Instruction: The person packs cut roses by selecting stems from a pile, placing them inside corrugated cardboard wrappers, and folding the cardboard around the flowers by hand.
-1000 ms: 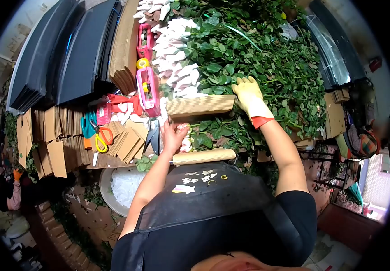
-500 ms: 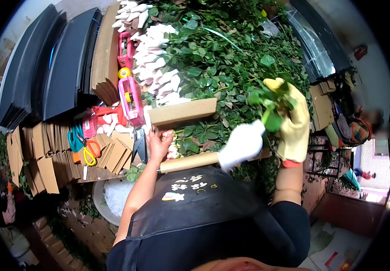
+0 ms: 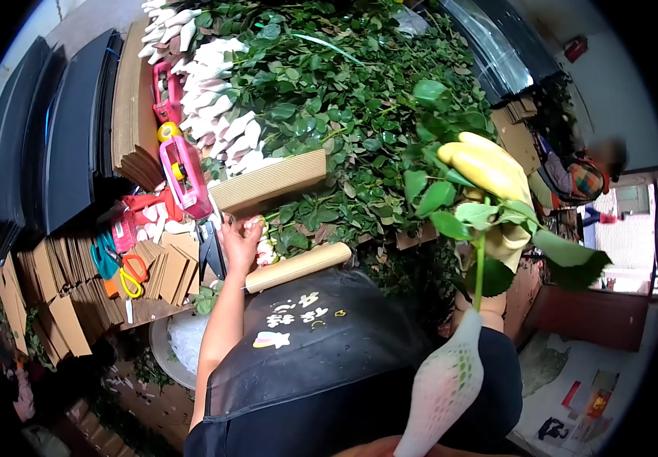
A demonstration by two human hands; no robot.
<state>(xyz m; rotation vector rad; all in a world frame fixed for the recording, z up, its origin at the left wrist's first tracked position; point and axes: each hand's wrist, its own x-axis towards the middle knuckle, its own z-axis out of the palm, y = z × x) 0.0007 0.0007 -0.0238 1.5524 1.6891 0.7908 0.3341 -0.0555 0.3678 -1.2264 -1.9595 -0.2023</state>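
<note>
My left hand [image 3: 241,245], bare, rests at the left end of a corrugated cardboard wrap, its fingers curled against the small pale rose heads [image 3: 265,242] lying between the cardboard's upper flap [image 3: 269,181] and its lower rolled edge [image 3: 298,268]. On the right, my right hand [image 3: 495,179] wears a yellow rubber glove and is closed round the leafy stem of one rose. That rose's head [image 3: 445,381] is covered in a white mesh sleeve and hangs down close to the camera. Leaves hide part of the glove.
Netted roses [image 3: 218,99] and a heap of green foliage [image 3: 359,99] cover the table's back. Pink tape dispensers [image 3: 184,177], scissors [image 3: 132,276], cardboard pieces [image 3: 66,324] and dark stacked sheets [image 3: 78,129] lie left. A basin [image 3: 163,343] stands below. Another person [image 3: 582,174] is at far right.
My right hand has gone from the foliage heap towards the right and nearer, taking up one netted rose. My left hand stays by the rose heads. The whole view has shifted.
</note>
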